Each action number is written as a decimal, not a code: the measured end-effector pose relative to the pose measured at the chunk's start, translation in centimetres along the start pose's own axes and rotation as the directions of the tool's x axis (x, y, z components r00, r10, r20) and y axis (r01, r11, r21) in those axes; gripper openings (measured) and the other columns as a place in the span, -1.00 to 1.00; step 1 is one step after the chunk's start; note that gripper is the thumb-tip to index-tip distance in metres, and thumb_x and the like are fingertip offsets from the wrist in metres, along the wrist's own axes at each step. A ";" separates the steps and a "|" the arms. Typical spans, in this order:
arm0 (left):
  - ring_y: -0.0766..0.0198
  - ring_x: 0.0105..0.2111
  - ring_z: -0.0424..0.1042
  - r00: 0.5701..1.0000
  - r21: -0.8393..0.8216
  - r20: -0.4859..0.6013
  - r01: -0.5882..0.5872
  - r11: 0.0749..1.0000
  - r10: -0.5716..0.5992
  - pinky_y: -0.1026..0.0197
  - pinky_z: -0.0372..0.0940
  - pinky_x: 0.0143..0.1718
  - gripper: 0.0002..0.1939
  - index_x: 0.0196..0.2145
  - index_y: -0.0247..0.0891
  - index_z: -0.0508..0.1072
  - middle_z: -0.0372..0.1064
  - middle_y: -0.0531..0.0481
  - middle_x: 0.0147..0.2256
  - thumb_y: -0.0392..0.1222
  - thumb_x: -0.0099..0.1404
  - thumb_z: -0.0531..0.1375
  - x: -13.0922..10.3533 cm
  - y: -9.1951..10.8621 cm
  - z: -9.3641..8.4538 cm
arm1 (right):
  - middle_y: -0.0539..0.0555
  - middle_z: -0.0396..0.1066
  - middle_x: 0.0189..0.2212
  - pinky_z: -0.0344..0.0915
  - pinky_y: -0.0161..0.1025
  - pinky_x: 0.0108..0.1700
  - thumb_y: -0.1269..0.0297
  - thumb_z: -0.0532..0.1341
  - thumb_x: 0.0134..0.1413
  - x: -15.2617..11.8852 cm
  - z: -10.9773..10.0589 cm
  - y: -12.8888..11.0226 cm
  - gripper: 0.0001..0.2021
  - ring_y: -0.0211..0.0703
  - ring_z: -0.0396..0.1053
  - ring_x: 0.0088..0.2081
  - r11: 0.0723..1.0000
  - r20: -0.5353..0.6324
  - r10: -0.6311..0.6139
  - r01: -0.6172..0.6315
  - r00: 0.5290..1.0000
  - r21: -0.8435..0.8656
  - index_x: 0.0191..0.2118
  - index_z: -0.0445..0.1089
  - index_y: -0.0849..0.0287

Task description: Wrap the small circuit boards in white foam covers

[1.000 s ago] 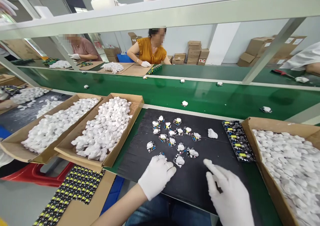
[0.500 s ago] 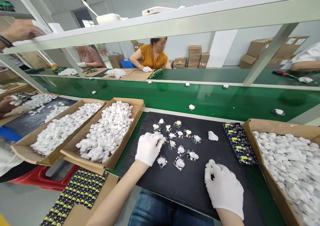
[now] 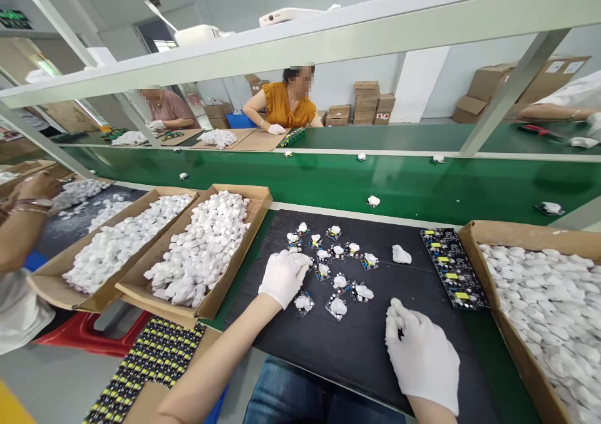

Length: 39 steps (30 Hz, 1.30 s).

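My left hand, in a white glove, rests on the black mat at the left side of a cluster of small circuit boards, each topped with a white lump. Its fingers are curled together; whatever is beneath or between them is hidden. My right hand, also gloved, hovers over or rests on the mat's right part with thumb and fingertips pinched. Whether a bit of white material sits in that pinch I cannot make out. Beyond it lies a loose white lump. A panel of joined boards is at the mat's right.
Cardboard trays of white lumps stand at left and right. Behind the mat runs a green conveyor belt carrying spaced boards. Board panels lie low at left. A shelf beam crosses above. Co-workers sit opposite and at left.
Boards on the belt have shifted to the right. A co-worker's hand at the upper left has left the shelf, and an arm now shows lower at the left. My hands have barely moved.
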<state>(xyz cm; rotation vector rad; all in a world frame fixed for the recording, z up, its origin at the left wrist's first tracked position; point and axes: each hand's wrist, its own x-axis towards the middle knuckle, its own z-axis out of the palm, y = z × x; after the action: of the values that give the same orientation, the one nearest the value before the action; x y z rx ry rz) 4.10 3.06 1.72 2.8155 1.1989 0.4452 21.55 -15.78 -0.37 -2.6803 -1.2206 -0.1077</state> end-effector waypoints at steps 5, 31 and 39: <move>0.21 -0.29 0.49 0.997 -0.190 -0.020 0.070 0.979 -0.075 0.17 0.35 -0.20 -0.76 -0.15 -0.16 0.49 0.53 0.00 -0.23 -0.24 0.30 0.07 -1.0 -1.0 -0.1 | 0.13 0.51 -0.30 0.29 -0.17 -0.35 0.28 0.11 0.06 -0.5 0.4 1.0 -0.72 -0.02 0.43 -0.35 0.966 -0.033 0.032 -0.022 0.999 0.258 -0.18 0.53 0.08; 0.27 -0.46 0.41 0.969 -0.502 -0.123 -0.248 0.828 0.215 0.23 0.33 -0.31 -0.89 -0.49 -0.21 0.41 0.42 0.01 -0.53 -0.32 0.14 0.11 -5.3 10.4 0.7 | 0.01 0.35 -0.47 0.30 -0.27 -0.43 0.37 0.10 0.06 -3.1 0.8 -0.9 -0.49 -0.22 0.27 -0.51 0.633 -0.006 -0.241 0.161 0.971 0.758 0.18 0.19 0.16; 0.32 -0.37 0.47 0.957 -0.628 -0.291 -0.176 0.758 -0.020 0.26 0.37 -0.26 -0.87 -0.39 -0.19 0.48 0.51 0.02 -0.40 -0.33 0.21 0.14 -3.9 5.8 -2.8 | 0.02 0.32 -0.44 0.33 -0.30 -0.44 0.13 0.13 0.11 -3.2 1.2 -0.7 -0.57 -0.25 0.29 -0.52 0.510 0.033 -0.055 0.000 0.998 0.860 0.08 0.31 0.16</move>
<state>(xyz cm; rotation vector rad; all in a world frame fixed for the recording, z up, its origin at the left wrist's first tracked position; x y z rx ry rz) 4.84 -3.98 4.37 2.2322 0.7378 1.0663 18.88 -17.47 -1.88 -1.7563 -0.9424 0.4709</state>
